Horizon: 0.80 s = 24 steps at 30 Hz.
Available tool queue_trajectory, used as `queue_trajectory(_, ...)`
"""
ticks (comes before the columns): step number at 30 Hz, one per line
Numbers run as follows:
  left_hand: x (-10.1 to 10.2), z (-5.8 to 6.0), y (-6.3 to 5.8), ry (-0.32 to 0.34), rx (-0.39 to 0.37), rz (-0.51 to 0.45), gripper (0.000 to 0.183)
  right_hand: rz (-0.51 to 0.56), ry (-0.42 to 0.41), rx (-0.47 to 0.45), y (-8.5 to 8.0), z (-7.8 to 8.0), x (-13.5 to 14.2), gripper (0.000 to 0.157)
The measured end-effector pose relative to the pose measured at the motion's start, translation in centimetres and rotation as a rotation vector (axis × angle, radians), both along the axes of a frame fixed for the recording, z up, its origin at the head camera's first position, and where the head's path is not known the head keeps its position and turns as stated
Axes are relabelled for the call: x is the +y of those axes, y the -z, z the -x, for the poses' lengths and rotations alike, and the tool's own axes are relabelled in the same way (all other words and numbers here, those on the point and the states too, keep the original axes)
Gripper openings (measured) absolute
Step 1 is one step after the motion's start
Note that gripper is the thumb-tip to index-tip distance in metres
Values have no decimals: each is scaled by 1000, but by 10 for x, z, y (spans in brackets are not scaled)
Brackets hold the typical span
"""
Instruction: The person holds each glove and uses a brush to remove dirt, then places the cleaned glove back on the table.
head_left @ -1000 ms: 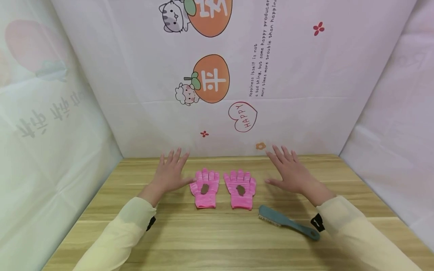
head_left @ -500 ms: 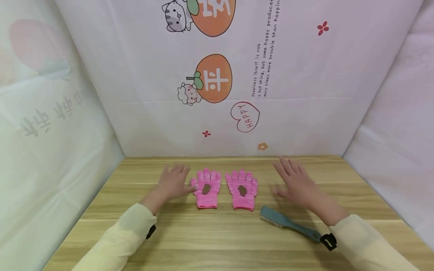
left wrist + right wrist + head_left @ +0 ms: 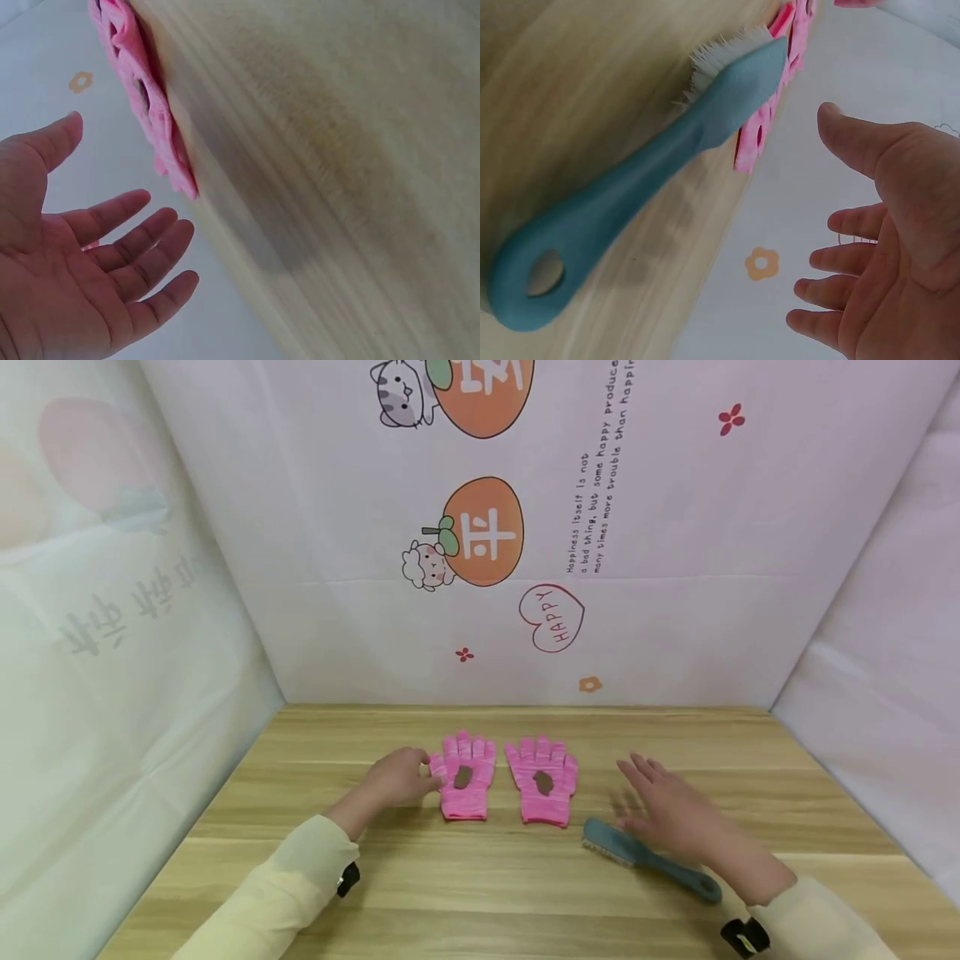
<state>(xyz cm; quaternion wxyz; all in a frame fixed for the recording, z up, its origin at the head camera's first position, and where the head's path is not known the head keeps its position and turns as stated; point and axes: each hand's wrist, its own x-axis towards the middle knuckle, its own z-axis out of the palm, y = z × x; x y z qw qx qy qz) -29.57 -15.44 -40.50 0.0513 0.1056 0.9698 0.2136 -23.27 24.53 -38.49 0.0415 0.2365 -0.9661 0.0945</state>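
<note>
Two pink knitted gloves lie flat side by side on the wooden table, each with a brown patch on it. Beside the left glove (image 3: 462,793) is my left hand (image 3: 397,776), its fingers loosely bent and holding nothing; whether the thumb touches the glove I cannot tell. The right glove (image 3: 546,806) lies between that one and a scrubbing brush. Over the blue-grey brush (image 3: 649,165), with pale bristles, hovers my right hand (image 3: 671,810), fingers spread and apart from the handle in the right wrist view.
The wooden table (image 3: 420,893) reaches back to a white printed cloth wall (image 3: 360,643). More white cloth hangs at the left (image 3: 172,693) and right (image 3: 892,652) sides. A black band (image 3: 745,937) is on the right wrist.
My right hand has come back and down from the far right of the table to above the brush. My left hand has lowered beside the left glove, its fingers now more bent.
</note>
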Motion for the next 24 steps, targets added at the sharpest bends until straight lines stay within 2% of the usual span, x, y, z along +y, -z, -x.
queue_trajectory(5, 3, 3, 7, -34, -29, 7, 50, 19, 16, -31, 4, -8, 0, 78)
queue_trajectory(10, 8, 8, 11, -40, -47, 14, 35, 10, 12, -80, 12, -15, 0, 77)
queue_trajectory(15, 15, 12, 10, -68, -71, 40, 29, -5, 6, -126, 18, -22, 1, 79)
queue_trajectory(24, 24, 19, 10, -160, -72, 115, 27, -4, 9, -136, 24, -25, 8, 70)
